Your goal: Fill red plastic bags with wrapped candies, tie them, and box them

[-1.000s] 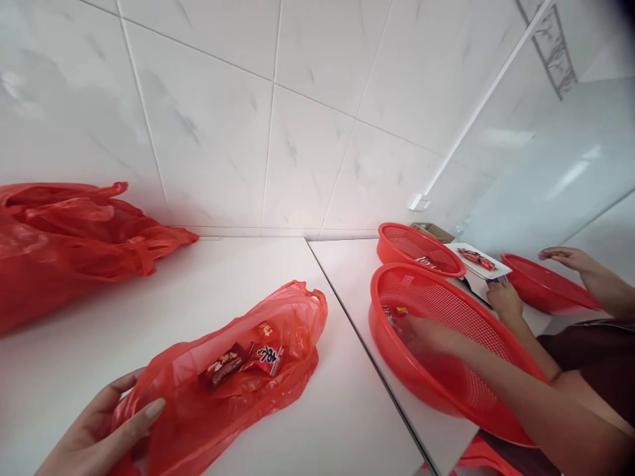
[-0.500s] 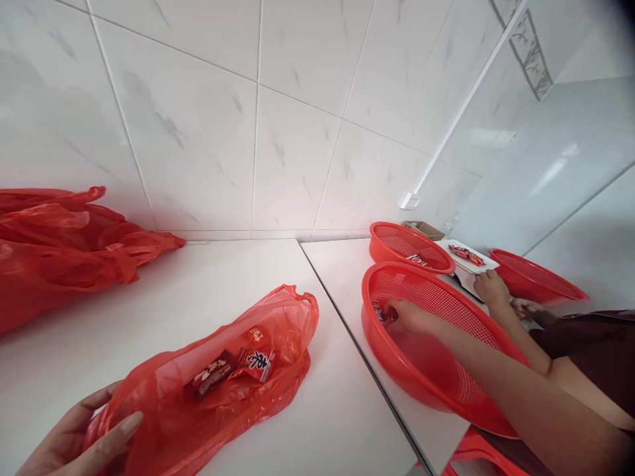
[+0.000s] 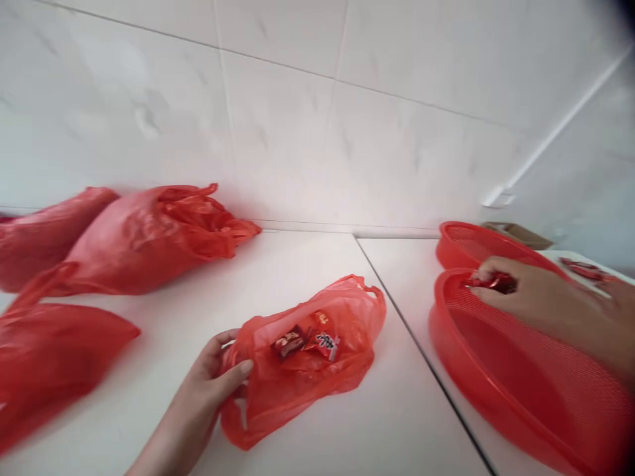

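My left hand (image 3: pixel 213 373) is closed on the near rim of a red plastic bag (image 3: pixel 307 380), which lies on the white table with its mouth open. Inside the bag are small wrapped snack packets: a dark red packet (image 3: pixel 290 342) and a brighter red packet with white lettering (image 3: pixel 325 344). My right hand (image 3: pixel 528 291) grips shiny red wrapped snack packets (image 3: pixel 499 282) above the rim of the nearer red plastic basket (image 3: pixel 449 324). How many it holds I cannot tell. The inside of this basket shows only its bare red bottom and perforated wall.
Full red plastic bags (image 3: pixel 143 241) lie at the left, along the wall. A second red basket (image 3: pixel 464 241) stands behind the first. Beyond are a brown box (image 3: pixel 520 233), a white tray with red packets (image 3: pixel 585 270) and a co-worker's hand (image 3: pixel 618 294). A seam divides the tabletop.
My right hand has come up out of the nearer basket with red packets in its grip. The view has swung left, bringing more red bags into sight. My left hand keeps hold of the bag.
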Demonstrator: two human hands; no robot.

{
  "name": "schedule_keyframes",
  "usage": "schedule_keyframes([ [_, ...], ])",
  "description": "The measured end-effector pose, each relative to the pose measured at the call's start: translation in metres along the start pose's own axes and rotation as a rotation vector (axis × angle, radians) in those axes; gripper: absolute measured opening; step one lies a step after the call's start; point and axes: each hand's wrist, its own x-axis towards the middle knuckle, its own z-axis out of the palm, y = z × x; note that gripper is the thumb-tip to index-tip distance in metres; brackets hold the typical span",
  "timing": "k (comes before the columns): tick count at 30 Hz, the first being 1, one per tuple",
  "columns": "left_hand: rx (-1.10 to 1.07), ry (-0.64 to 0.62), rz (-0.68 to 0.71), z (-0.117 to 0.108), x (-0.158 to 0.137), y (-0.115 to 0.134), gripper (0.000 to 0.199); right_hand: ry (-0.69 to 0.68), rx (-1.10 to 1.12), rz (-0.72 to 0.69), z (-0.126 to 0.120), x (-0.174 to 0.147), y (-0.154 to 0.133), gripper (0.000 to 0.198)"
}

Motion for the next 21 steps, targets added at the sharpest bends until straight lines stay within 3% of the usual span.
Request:
schedule_keyframes([
  [2, -0.001, -0.039, 0.016, -0.004, 0.000, 0.000, 0.049, -0.065, 0.034, -0.055, 0.011, -0.004, -0.032, 0.008],
  [7, 0.013, -0.093, 0.047, -0.013, -0.001, -0.001, 0.047, -0.241, 0.127, -0.390, 0.045, -0.020, -0.106, 0.006],
  [10, 0.019, -0.062, 0.062, -0.012, -0.002, -0.001, 0.048, -0.398, 0.136, -0.474, 0.074, -0.022, -0.135, 0.004],
  [12, 0.015, -0.062, 0.058, -0.011, -0.002, -0.001, 0.048, -0.497, 0.165, -0.486, 0.087, -0.020, -0.146, 0.018],
  [16, 0.004, -0.061, 0.054, -0.011, -0.002, -0.001, 0.050, -0.542, 0.199, -0.455, 0.083, -0.013, -0.148, 0.032],
  [18, 0.003, -0.064, 0.059, -0.012, -0.002, -0.001, 0.050, -0.442, 0.189, -0.371, 0.070, -0.008, -0.134, 0.033],
  [21, -0.005, -0.071, 0.057, -0.014, -0.002, 0.000, 0.048, -0.153, 0.203, -0.202, 0.049, 0.002, -0.088, 0.044],
])
